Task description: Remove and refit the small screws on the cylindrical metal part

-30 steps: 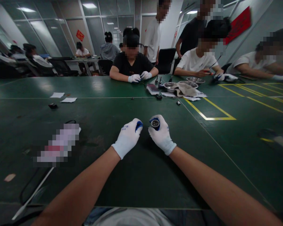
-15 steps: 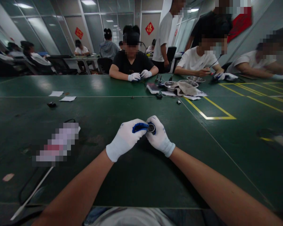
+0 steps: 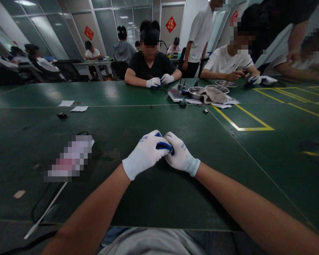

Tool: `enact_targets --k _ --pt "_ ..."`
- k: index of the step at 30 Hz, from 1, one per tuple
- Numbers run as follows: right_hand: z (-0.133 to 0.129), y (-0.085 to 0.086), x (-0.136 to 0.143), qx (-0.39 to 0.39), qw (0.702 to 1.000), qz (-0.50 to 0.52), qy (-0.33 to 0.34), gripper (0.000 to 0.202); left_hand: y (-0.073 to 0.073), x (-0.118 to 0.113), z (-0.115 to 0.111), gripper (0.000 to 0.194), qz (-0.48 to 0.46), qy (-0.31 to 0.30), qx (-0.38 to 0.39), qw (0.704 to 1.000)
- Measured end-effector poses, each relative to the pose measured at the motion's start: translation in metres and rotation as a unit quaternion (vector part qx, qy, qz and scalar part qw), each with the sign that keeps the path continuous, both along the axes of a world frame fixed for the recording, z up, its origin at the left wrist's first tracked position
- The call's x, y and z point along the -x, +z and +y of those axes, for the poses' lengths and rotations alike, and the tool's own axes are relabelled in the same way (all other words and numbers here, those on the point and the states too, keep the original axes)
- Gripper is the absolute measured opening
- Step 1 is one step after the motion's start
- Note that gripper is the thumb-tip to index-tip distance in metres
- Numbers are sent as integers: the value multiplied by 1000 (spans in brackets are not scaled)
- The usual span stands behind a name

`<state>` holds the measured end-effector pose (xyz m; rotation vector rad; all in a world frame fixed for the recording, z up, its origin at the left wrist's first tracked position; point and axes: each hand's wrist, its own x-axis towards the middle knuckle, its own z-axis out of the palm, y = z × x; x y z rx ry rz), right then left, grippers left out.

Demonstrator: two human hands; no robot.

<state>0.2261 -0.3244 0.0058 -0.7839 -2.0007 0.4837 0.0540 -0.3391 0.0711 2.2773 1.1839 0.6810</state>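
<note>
Both hands wear white gloves with blue palms and meet in front of me above the green table (image 3: 159,198). My left hand (image 3: 150,147) is closed, its thumb and fingers reaching over to the inner side of the other hand. Curled beside it, my right hand (image 3: 179,152) is closed too. The small round part with a dark centre and silvery rim, seen between them a moment ago, is now covered by the gloved fingers.
A pixelated flat item (image 3: 70,156) with a black cord lies on the left, near a white stick (image 3: 46,210). Paper slips (image 3: 79,108) and a small black part (image 3: 61,115) lie beyond. Metal bowls (image 3: 195,92) with a grey cloth (image 3: 214,95) stand far right. A co-worker (image 3: 151,63) sits opposite.
My left hand has turned and moved over the round part in my right hand, so that its rim no longer shows. The view has shifted slightly.
</note>
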Motion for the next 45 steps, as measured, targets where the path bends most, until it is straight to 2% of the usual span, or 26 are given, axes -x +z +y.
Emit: enact_targets --k 3,7,11,14,19,24,27,31,35,37,41,45 --pt "-1 0 -1 0 1000 -4 10 18 1 -1 -2 17 36 -3 -24 999" --pt "-4 -1 -1 -2 1000 1 21 18 0 1 -3 15 17 -25 -9 999" --pt "-6 0 -2 12 1000 -9 20 17 -4 -1 -2 10 -2 -10 23 1000" --pt "-7 0 -4 25 999 -17 12 16 -7 -6 -3 17 19 0 10 1000" --pt "-8 0 -5 38 999 -22 0 18 -9 -12 -6 20 30 28 16 999" --pt "-10 -1 -5 33 999 -11 -19 17 -12 -13 -8 5 -19 74 49 996" --pt "-12 -2 -5 40 999 -6 -35 19 -14 -14 -10 20 -49 111 52 991" --pt "-15 -7 -6 39 996 31 -75 36 -20 -19 -13 27 -119 98 47 987" --pt "-17 -14 -8 23 987 69 -140 75 -29 -22 -13 54 -214 61 38 974" --pt "-16 -16 -8 10 985 70 -155 85 -32 -22 -11 61 -230 58 46 970" --pt "-15 -19 -6 1 986 75 -148 89 -34 -20 -8 46 -218 60 55 972" --pt "-17 -18 -7 13 992 71 -102 89 -35 -19 -7 35 -207 61 10 976"
